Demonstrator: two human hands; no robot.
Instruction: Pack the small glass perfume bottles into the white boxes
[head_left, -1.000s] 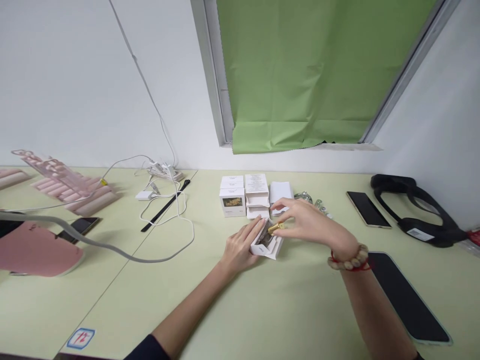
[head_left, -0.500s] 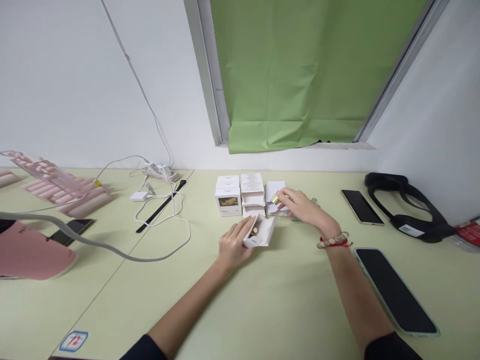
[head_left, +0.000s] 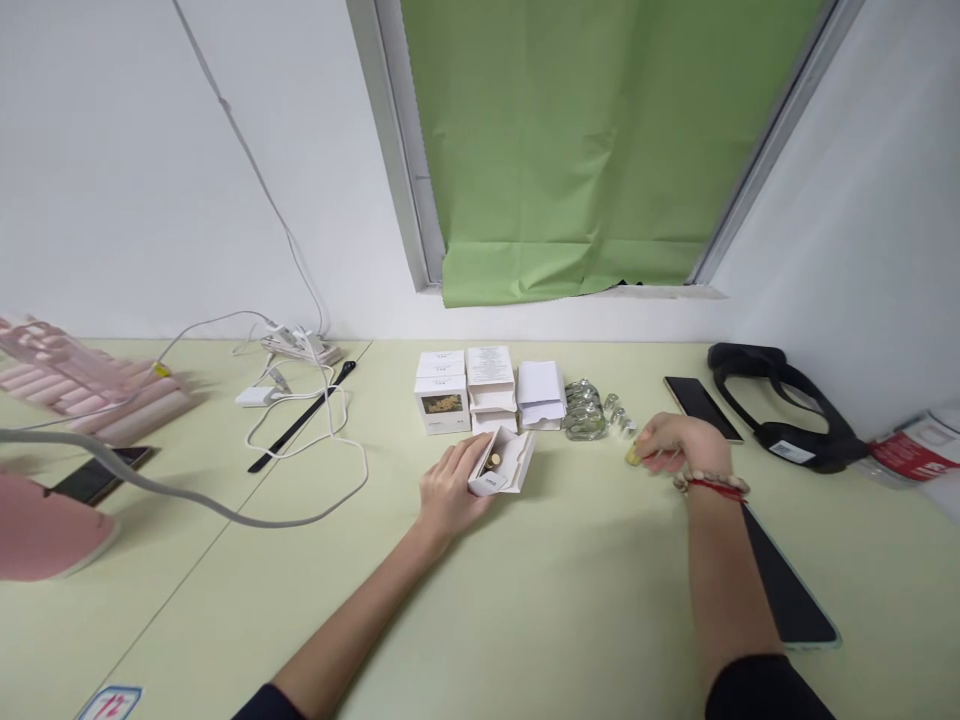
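On the pale green table [head_left: 585,600], the open white box [head_left: 517,458] lies to the left of my right hand [head_left: 664,445] and well apart from it; its long axis appears to run away from me, slanting rightward, open side up; my left hand [head_left: 454,490] is the nearer, clasped round its left side; count, largest first: 1 black headband device [head_left: 795,437] at far right; 3 phones, being 1 large phone [head_left: 795,590] partly behind my right forearm, 1 narrow phone [head_left: 701,403] beyond the wrist, 1 left phone [head_left: 105,475]; white boxes besides mine, at least 2 picture boxes [head_left: 444,408], at least 2 upended printed boxes [head_left: 491,368] with flaps showing, at least 1 plain box [head_left: 541,385]; glass bottles [head_left: 585,410], about 4, overlapping, exact number not verifiable; clear small pieces [head_left: 621,420], at least 3, just beside my right fingers; 1 gold-topped piece [head_left: 493,461] inside the open box; 1 gold-coloured piece [head_left: 632,457] pinched in my right fingertips, mostly covered, long axis undeterminable.
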